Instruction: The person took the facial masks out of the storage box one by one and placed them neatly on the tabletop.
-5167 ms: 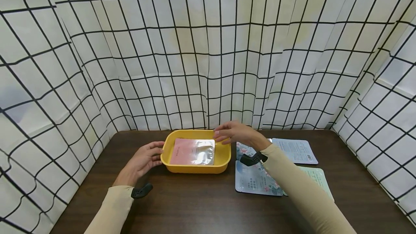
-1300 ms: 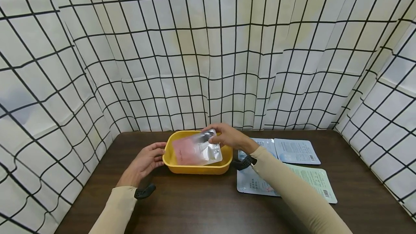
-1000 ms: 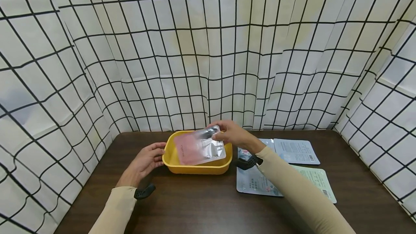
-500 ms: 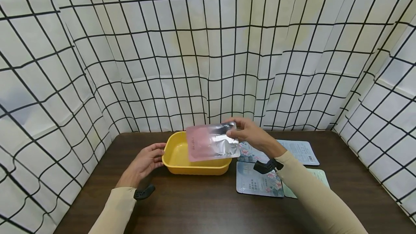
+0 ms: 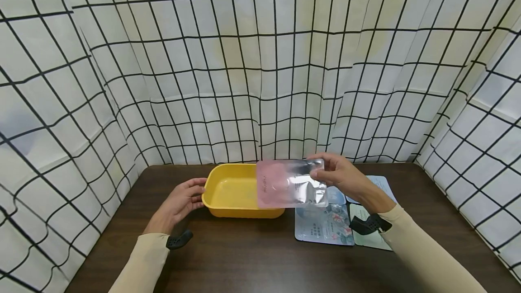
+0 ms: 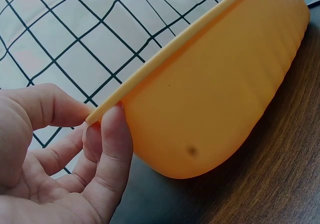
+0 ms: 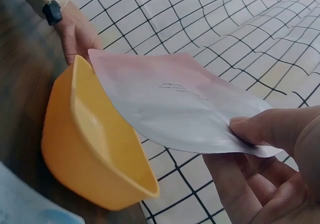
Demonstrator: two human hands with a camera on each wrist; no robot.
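Note:
A pink and silver sheet mask packet (image 5: 285, 184) is pinched at its silver end by my right hand (image 5: 346, 180). It is held up over the right end of a yellow plastic basin (image 5: 244, 212), hiding part of that rim. In the right wrist view my thumb lies on top of the packet (image 7: 165, 98) with fingers beneath. My left hand (image 5: 181, 202) pinches the basin's left rim; the left wrist view shows thumb and fingers on either side of the rim (image 6: 165, 51). The visible inside of the basin is bare.
Right of the basin lie several flat packets: a blue flowered one (image 5: 323, 227), a green one (image 5: 368, 238) and a pale blue one (image 5: 380, 184) partly behind my right hand. The dark wooden table (image 5: 244, 257) ends at a white curtain with black grid lines (image 5: 260, 80).
My right hand reached into the basin, gripped the pink packet, lifted it out and carried it to the right. The left hand has stayed at the basin's rim.

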